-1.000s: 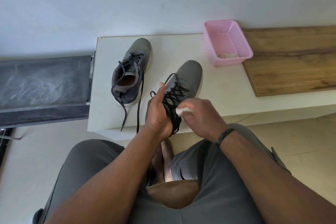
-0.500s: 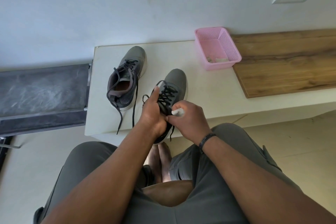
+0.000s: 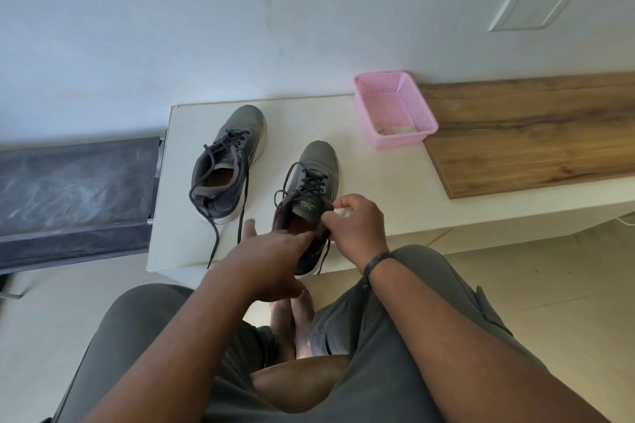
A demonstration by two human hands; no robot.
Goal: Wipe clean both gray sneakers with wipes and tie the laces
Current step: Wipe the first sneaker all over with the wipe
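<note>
1. The right sneaker (image 3: 318, 178) is seen on the white desk (image 3: 371, 182) with its heel at the near edge and its toe pointed toward the wall; half a second ago it was gripped at the collar by the left hand, and that grip has since been let go.
2. The left hand (image 3: 271, 257) is now held with fingers straight and spread over the heel opening, the fingertips laid on the collar; nothing is gripped by it.
3. The right hand (image 3: 355, 223) is curled at the sneaker's right collar; a white wipe (image 3: 343, 212) is pinched in it against the shoe, much as before.
4. The left sneaker (image 3: 228, 165) is left where it was, beside the other and apart from it, its black laces (image 3: 213, 233) untied and trailed toward the desk edge.
5. A pink basket (image 3: 395, 110) is seen further back beside a wooden board (image 3: 532, 134); scraps lie inside it.
</note>
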